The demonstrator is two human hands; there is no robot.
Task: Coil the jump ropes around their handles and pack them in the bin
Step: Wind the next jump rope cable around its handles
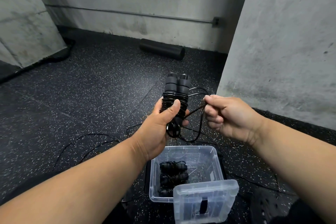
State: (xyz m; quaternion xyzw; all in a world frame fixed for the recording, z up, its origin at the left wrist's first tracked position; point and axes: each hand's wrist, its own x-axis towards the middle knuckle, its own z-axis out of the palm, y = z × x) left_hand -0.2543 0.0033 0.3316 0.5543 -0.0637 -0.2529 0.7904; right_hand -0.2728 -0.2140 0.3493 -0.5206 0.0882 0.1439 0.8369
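My left hand (160,125) grips a pair of black jump rope handles (177,85) held side by side and upright, with thin black rope coiled round their middle. To the right, my right hand (229,116) pinches the loose end of that rope (195,110), which runs taut from the coil and loops down below both hands. Below them a clear plastic bin (217,163) stands on the floor. Inside it lie several coiled black jump ropes (172,174) along its left side.
The bin's clear lid (205,202) leans against its near right corner. Loose black ropes (87,143) trail over the speckled floor at the left and right. A black foam roller (161,49) lies by the back wall. A concrete pillar (281,42) rises at the right.
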